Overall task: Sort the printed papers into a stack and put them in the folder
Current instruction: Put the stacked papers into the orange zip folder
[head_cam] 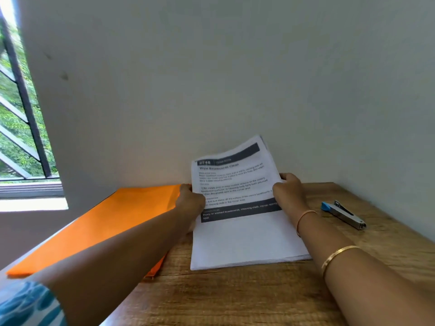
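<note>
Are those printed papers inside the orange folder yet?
Out. The paper stack rests on the wooden table beside the orange folder, far end lifted, left hand and right hand gripping its sides.

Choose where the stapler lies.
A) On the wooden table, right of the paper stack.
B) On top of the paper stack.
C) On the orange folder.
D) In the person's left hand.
A: the stapler lies on the wooden table, to the right of the stack of printed papers, which the left hand and right hand grip by its side edges; the orange folder lies on the left.
</note>
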